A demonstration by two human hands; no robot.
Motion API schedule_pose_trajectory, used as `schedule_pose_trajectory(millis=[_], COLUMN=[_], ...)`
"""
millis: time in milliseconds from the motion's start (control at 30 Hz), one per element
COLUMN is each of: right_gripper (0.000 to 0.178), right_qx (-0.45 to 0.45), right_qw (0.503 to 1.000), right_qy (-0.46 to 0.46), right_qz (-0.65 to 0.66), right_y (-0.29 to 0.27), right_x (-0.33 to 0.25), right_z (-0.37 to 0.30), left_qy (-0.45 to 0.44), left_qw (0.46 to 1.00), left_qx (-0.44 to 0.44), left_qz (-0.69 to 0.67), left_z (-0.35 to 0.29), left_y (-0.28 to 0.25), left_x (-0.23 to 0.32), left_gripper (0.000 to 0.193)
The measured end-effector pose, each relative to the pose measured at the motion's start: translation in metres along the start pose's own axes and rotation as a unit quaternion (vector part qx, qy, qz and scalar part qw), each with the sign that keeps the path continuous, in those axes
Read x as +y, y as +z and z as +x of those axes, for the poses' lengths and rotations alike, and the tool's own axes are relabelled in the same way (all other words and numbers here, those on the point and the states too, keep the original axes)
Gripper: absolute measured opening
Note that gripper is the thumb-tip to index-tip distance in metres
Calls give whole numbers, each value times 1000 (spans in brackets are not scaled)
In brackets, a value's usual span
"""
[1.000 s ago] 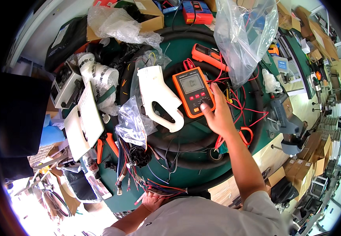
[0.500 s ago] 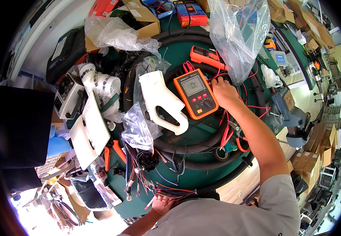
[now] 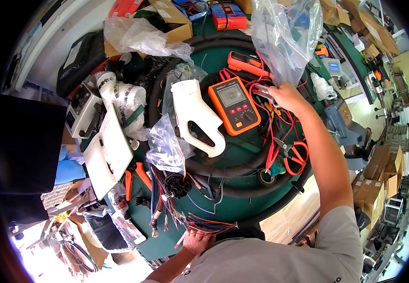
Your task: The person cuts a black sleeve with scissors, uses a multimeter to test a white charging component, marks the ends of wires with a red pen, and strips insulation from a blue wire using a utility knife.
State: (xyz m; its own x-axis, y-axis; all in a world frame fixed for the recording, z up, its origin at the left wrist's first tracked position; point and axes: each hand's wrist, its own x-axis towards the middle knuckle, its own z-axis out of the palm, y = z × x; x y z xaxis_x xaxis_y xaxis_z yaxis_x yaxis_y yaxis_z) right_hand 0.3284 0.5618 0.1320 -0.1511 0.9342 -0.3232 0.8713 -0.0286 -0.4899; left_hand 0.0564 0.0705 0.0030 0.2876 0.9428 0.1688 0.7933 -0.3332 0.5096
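At the table's near edge my left hand [image 3: 197, 241] closes on a bundle of thin multicoloured wires [image 3: 209, 224]. My right hand [image 3: 288, 98] is closed on a silver metal tool with reddish edges [image 3: 264, 91], right of the orange multimeter [image 3: 234, 106]; its exact kind is unclear. Red test leads [image 3: 271, 123] run below that hand. Left of the meter lies a white pistol-shaped plastic housing [image 3: 196, 118] with a loop handle. Red-handled scissors [image 3: 295, 158] rest nearer to me, beside the leads. Behind the meter is a second, red meter [image 3: 248, 64].
Thick black cable [image 3: 242, 188] lies coiled on the green table [image 3: 167, 247]. To the left are an open notebook [image 3: 108, 153], orange-handled pliers [image 3: 136, 179] and bubble-wrapped items [image 3: 124, 99]. A clear plastic bag [image 3: 284, 42] stands at the back, near a cardboard box [image 3: 174, 19].
My right hand has moved from the multimeter's right edge rightward and now shows the silver tool. The scissors, earlier partly covered by my arm, are now visible. My left hand stays at the wires.
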Motion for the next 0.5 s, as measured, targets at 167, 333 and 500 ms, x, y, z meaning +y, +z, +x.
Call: schedule_pose_trajectory(millis=[167, 333, 500], right_gripper=[38, 49, 65], right_qx=[-41, 96, 240], right_qw=[976, 884, 768], right_qy=[90, -31, -162], right_qz=[192, 457, 572], right_y=[-32, -13, 82], right_x=[22, 89, 117], right_z=[-92, -213, -299], left_qy=[12, 11, 10], left_qw=[999, 997, 992], left_qx=[28, 13, -14], left_qz=[43, 69, 128], left_z=[4, -2, -17], left_y=[2, 3, -3], left_x=[3, 7, 11], left_gripper=[48, 49, 49])
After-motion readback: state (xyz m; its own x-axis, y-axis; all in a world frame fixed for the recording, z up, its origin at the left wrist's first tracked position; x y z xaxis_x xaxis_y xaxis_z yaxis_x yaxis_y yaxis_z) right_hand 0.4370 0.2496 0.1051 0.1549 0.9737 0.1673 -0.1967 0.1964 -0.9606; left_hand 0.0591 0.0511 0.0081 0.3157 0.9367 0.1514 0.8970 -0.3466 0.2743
